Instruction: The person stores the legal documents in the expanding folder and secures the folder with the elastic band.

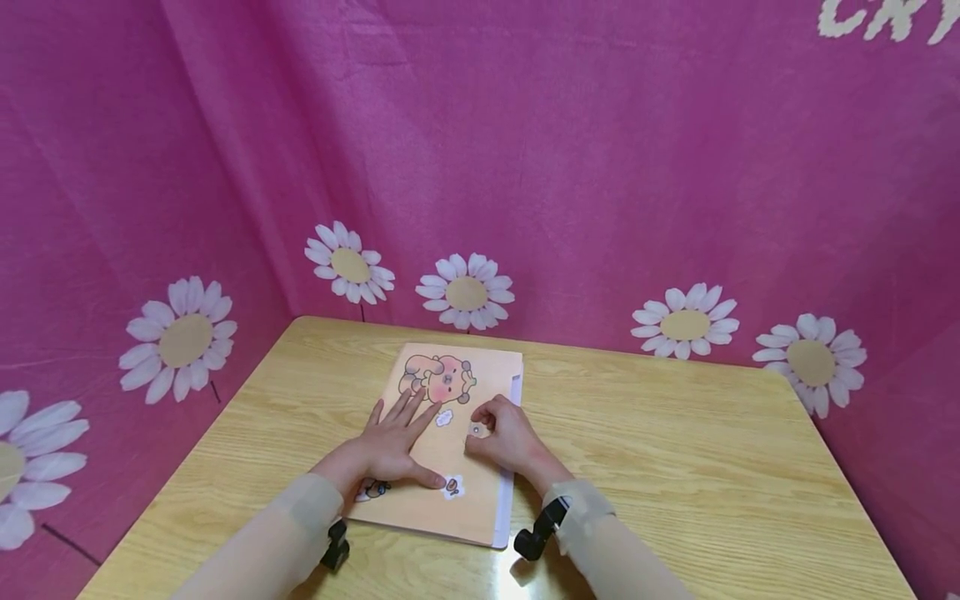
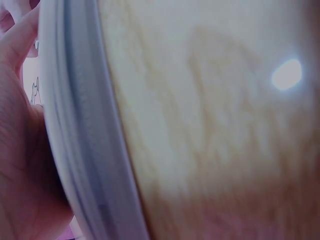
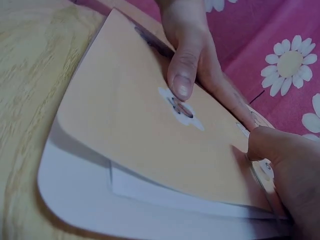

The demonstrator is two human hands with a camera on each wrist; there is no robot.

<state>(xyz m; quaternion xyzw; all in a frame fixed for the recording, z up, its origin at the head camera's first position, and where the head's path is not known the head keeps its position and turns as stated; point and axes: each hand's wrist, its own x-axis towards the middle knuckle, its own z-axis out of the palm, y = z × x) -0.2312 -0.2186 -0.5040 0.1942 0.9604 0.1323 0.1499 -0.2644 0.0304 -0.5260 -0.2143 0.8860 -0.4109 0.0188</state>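
A peach folder (image 1: 468,508) printed with a cartoon bear lies on the table, its white back part and papers showing along the right edge. My left hand (image 1: 393,446) presses flat on its cover with fingers spread, the thumb beside a small white-edged sticker print (image 3: 182,110). At the folder's right side, my right hand (image 1: 513,442) has its thumb and forefinger curled around a small snap tab (image 1: 476,430). From the right wrist, the cover's near edge looks slightly raised above the white sheet (image 3: 150,182). The left wrist view is mostly blurred folder edge and tabletop.
The wooden table (image 1: 675,467) extends to the right of the folder. A pink cloth (image 1: 525,167) with daisy prints hangs behind and at the sides. Dark wrist cameras (image 1: 542,529) are strapped on both wrists.
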